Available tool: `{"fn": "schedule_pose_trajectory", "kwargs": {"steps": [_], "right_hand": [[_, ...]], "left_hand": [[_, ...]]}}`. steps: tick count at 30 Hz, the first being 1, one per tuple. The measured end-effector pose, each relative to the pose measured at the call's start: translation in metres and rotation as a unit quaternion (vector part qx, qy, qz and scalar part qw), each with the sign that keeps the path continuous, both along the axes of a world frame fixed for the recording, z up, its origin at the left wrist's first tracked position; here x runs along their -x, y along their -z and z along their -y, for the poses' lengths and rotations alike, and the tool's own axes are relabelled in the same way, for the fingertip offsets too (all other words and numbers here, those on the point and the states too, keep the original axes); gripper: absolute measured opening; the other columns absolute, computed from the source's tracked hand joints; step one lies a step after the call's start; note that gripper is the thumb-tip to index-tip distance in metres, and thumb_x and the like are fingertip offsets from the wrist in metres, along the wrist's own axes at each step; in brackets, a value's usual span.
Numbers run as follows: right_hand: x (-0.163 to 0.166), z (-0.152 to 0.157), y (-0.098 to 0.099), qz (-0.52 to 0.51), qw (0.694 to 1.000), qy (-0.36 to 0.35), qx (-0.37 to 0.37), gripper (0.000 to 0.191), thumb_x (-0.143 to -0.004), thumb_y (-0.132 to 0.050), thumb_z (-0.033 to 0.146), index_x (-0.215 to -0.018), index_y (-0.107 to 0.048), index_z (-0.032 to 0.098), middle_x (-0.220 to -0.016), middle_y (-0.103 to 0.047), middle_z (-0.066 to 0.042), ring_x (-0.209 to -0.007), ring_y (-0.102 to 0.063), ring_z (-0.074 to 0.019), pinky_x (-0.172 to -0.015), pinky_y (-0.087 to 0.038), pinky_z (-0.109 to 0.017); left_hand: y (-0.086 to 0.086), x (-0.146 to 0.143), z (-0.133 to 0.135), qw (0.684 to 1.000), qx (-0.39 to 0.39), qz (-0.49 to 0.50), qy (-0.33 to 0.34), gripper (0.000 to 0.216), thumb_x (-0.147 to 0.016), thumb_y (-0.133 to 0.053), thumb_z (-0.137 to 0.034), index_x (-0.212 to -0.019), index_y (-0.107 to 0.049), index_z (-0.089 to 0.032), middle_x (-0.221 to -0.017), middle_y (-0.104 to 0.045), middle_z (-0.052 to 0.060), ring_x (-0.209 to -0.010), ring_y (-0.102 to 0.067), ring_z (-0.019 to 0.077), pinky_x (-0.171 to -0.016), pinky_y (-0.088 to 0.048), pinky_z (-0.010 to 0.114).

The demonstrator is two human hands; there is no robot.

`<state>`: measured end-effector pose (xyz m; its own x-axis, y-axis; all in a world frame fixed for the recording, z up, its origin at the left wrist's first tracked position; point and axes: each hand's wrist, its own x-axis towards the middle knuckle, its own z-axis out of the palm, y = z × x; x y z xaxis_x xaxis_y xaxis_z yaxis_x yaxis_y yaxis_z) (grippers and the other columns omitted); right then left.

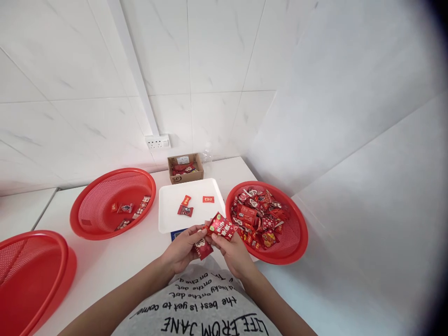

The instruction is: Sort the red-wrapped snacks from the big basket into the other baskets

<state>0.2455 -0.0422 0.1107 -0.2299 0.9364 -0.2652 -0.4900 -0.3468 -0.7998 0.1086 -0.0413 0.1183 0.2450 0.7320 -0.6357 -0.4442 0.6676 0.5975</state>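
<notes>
My left hand is closed on a dark red snack packet with white lettering. Beside it my right hand pinches a brighter red snack packet with white characters and small flower prints. The two packets meet or overlap between my fingers, close to my body. Just beyond my hands is a white tray, with a few small red-wrapped pieces on it. A blue part shows under the tray's near edge. To the right, a red basket holds a heap of red packets.
A small cardboard box with red packets stands behind the tray. On the left, another red basket holds a few packets, and a third red basket is cut off by the frame. A tiled wall with a socket borders the table.
</notes>
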Motion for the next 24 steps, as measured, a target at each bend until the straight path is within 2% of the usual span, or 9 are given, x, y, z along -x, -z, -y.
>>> {"fn": "schedule_pose_trajectory", "kwargs": {"steps": [4,10,16,20,24], "right_hand": [[-0.001,-0.001,-0.003,0.002,1.0,0.003,0.014,0.034,-0.064,-0.077,0.03,-0.096,-0.07,0.021,-0.099,-0.071,-0.006,-0.092,-0.065,-0.0224,-0.084,-0.052,-0.039],[-0.012,-0.006,-0.001,0.049,0.998,0.031,0.026,0.035,-0.064,-0.078,0.033,-0.095,-0.067,0.021,-0.103,-0.069,-0.007,-0.096,-0.064,-0.0252,-0.064,-0.056,-0.033],[-0.019,-0.01,-0.004,0.017,0.998,0.055,0.008,0.041,-0.066,-0.075,0.044,-0.101,-0.064,0.025,-0.115,-0.065,-0.007,-0.097,-0.063,-0.0245,-0.062,-0.056,-0.033],[-0.016,-0.01,-0.003,0.058,0.997,0.037,-0.018,0.038,-0.07,-0.072,0.046,-0.098,-0.065,0.022,-0.102,-0.069,-0.008,-0.085,-0.065,-0.0232,-0.06,-0.055,-0.033],[-0.013,-0.008,-0.002,0.113,0.992,0.022,-0.044,0.047,-0.07,-0.073,0.036,-0.114,-0.06,0.026,-0.105,-0.067,-0.005,-0.08,-0.064,-0.0206,-0.056,-0.055,-0.031]], "left_hand": [[-0.001,0.0,0.0,0.999,0.027,0.018,-0.005,0.022,-0.071,-0.075,-0.027,-0.083,-0.062,-0.016,-0.07,-0.065,0.0,-0.055,-0.058,0.0085,-0.053,-0.046,0.02],[-0.003,0.008,-0.005,0.999,-0.014,0.002,-0.031,0.019,-0.072,-0.074,-0.028,-0.078,-0.06,-0.017,-0.068,-0.064,-0.001,-0.054,-0.057,0.0085,-0.054,-0.046,0.02],[-0.014,0.016,-0.01,0.998,-0.033,-0.024,-0.048,0.02,-0.071,-0.074,-0.029,-0.082,-0.061,-0.018,-0.074,-0.067,0.0,-0.061,-0.061,0.0111,-0.056,-0.048,0.02],[-0.015,0.014,-0.007,0.998,-0.055,-0.028,-0.027,0.025,-0.069,-0.075,-0.033,-0.084,-0.062,-0.018,-0.074,-0.067,0.0,-0.06,-0.059,0.0102,-0.056,-0.047,0.02],[-0.015,0.01,-0.003,0.997,-0.072,-0.038,0.008,0.026,-0.072,-0.073,-0.038,-0.083,-0.061,-0.018,-0.073,-0.065,0.0,-0.059,-0.057,0.009,-0.056,-0.044,0.019]]}}
